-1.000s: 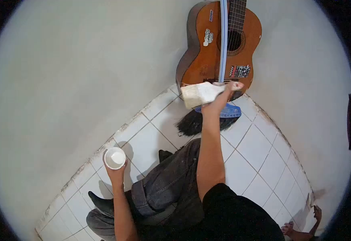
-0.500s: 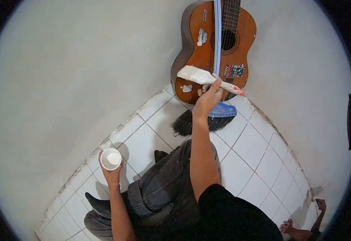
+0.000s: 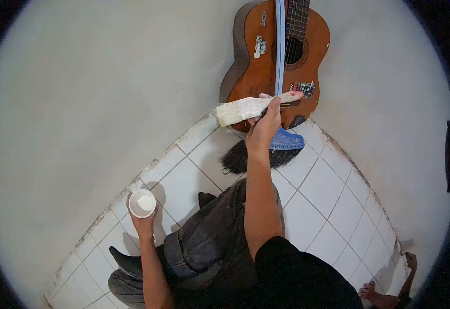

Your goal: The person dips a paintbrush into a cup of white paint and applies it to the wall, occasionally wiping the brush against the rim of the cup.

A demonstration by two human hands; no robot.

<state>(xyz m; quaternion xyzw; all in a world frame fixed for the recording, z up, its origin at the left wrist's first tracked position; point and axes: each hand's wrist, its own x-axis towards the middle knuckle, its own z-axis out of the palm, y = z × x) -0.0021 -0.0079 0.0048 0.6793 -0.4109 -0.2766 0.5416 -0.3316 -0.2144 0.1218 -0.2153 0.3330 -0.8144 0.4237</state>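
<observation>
My right hand (image 3: 264, 126) grips a paintbrush (image 3: 250, 108) by its handle, which has red marks near the end. The pale bristles point left and tilt slightly downward, overlapping the lower part of an acoustic guitar (image 3: 266, 72) in this view. At the lower left, my left hand (image 3: 143, 225) is wrapped around a white cup (image 3: 136, 211) with white paint inside. The cup is held upright with its mouth facing me, over the floor beside the left wall. Part of the brush handle is hidden behind my right thumb.
In the corner, a broom (image 3: 287, 140) with a blue head and black bristles stands before the guitar, its striped stick crossing the strings. White tiles (image 3: 318, 221) cover the floor between two pale walls (image 3: 101, 92). Another person's hand (image 3: 368, 291) shows at the lower right.
My right hand has turned the paintbrush so its bristles dropped lower and to the left, while the handle end rose. My left hand and the cup have stayed in place.
</observation>
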